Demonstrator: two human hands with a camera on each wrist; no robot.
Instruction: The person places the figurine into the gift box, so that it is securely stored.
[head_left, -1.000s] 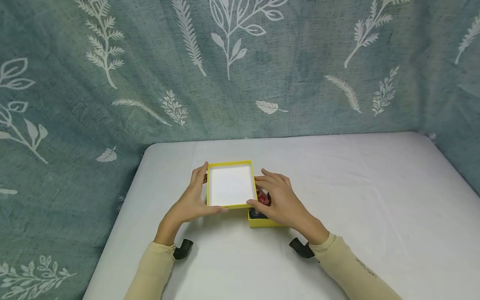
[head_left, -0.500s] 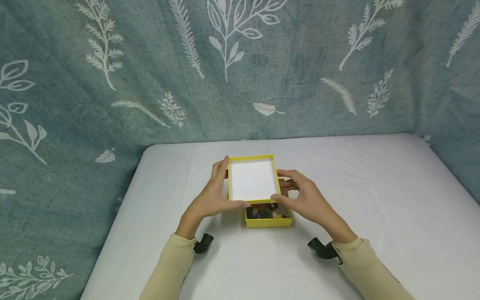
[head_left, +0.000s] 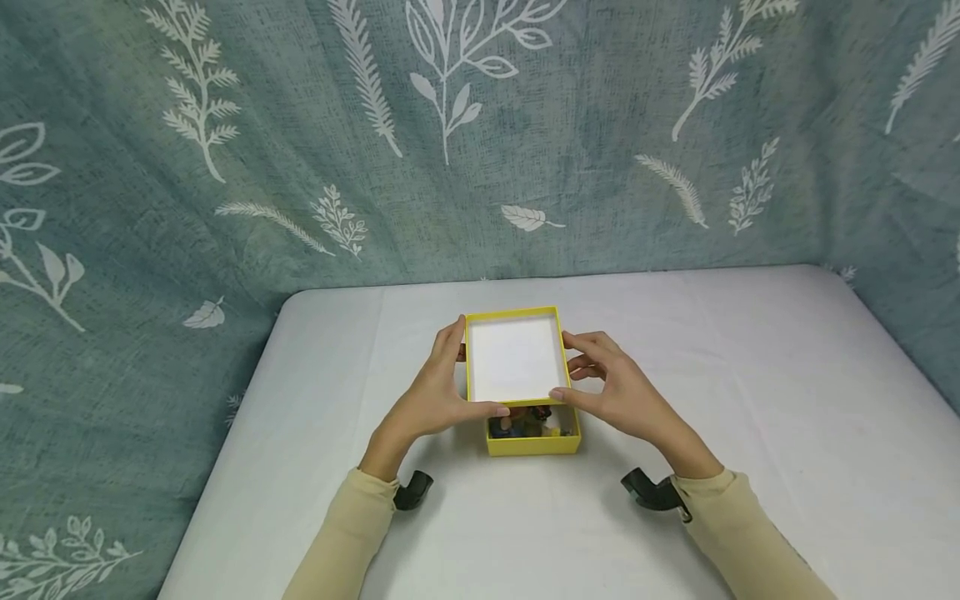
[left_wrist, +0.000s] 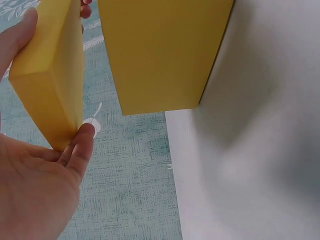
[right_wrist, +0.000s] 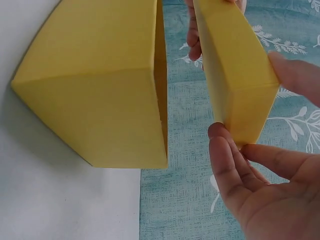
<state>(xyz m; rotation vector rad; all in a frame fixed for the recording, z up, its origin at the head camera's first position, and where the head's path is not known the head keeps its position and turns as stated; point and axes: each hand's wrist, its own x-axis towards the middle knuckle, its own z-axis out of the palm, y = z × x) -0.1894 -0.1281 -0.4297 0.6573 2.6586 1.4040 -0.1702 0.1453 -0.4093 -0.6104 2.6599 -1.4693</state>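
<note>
A square yellow box lid [head_left: 517,358] with a white inside is held between both hands, its hollow side toward the head camera. My left hand [head_left: 435,396] grips its left side, thumb along the near edge. On the right side, my right hand [head_left: 618,392] pinches the lid with thumb and fingertips. Below the lid stands the yellow box [head_left: 533,447], partly covered from the head view. Small dark and coloured items [head_left: 525,423] show in it, too small to make out. In the right wrist view a gap separates the lid [right_wrist: 240,65] from the box [right_wrist: 100,100].
The box stands on a table with a white cloth [head_left: 750,400]. Behind and to the left hangs a blue-green curtain [head_left: 600,108] with white leaf prints. A black curved piece [head_left: 414,490] sits at the left wrist, another black piece [head_left: 651,490] at the right.
Both hands have carried the lid to the right and slightly away, from left of the box to over it. The near part of the box and its contents now show below the lid.
</note>
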